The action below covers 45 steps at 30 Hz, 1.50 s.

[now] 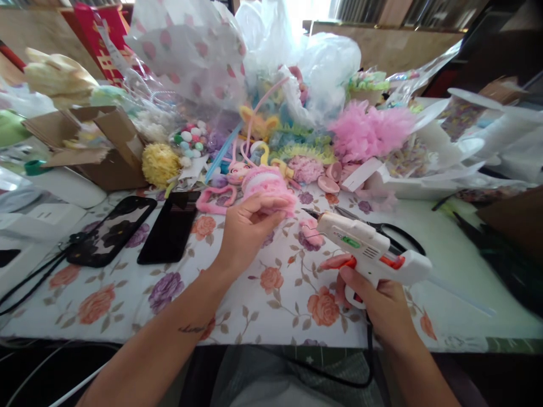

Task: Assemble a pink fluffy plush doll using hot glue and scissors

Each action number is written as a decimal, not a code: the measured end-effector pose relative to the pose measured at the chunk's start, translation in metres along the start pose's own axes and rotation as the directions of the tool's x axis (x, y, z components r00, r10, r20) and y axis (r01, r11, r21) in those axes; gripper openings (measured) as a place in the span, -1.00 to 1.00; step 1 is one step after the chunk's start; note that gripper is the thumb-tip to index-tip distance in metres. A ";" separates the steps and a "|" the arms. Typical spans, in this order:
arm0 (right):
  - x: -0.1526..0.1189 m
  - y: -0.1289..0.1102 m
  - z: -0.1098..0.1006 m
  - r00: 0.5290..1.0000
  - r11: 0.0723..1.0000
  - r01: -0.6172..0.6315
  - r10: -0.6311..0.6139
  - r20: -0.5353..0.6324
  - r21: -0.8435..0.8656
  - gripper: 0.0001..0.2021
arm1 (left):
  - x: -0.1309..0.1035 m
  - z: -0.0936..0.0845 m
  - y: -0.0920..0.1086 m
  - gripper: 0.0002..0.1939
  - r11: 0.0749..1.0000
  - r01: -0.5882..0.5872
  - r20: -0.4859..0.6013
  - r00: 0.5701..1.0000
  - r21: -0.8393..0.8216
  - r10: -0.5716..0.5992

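Note:
My right hand [375,297] is wrapped round the handle of a white hot glue gun [360,240]. The gun's dark nozzle points left, toward the other hand. My left hand [254,226] has its fingers and thumb closed on a fluffy pink doll [267,183] made of fuzzy craft stems. The doll's face and long ears show above its pink body, tilted to the left. A loop of pink fuzzy stem [216,200] lies beside it. Between the hands, a small pink fluffy piece [311,233] rests on the flowered cloth.
Black-handled scissors [399,237] lie behind the glue gun. Two phones, a dark one [169,226] and one in a patterned case [114,232], lie at left. A cardboard box [102,147], yellow pompom [161,165] and pink tulle [369,133] crowd the back.

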State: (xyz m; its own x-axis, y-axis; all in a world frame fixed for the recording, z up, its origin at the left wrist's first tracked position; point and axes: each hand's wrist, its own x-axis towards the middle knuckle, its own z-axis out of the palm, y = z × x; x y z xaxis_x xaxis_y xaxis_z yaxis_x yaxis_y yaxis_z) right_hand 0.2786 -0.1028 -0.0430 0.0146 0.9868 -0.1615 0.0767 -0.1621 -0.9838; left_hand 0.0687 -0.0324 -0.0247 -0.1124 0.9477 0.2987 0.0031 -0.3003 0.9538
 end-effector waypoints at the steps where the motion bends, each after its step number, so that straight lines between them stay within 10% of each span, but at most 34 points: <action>1: 0.000 0.000 0.000 1.000 1.000 -0.004 0.004 -0.006 -0.007 -0.70 | 0.000 0.000 0.000 -0.86 1.000 -0.019 0.001 1.000 0.014 0.019; 45: 0.002 0.005 0.001 1.000 0.995 -0.019 0.021 0.018 -0.098 -0.61 | -0.005 0.003 0.005 -0.88 0.990 -0.099 0.042 0.995 0.099 0.095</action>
State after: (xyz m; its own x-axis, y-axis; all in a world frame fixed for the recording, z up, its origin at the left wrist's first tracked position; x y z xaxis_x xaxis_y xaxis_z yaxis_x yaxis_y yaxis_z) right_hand 0.2778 -0.1015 -0.0482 -0.0014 0.9830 -0.1834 0.1737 -0.1804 -0.9681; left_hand 0.0720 -0.0387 -0.0218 -0.0698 0.9187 0.3888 0.1121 -0.3801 0.9181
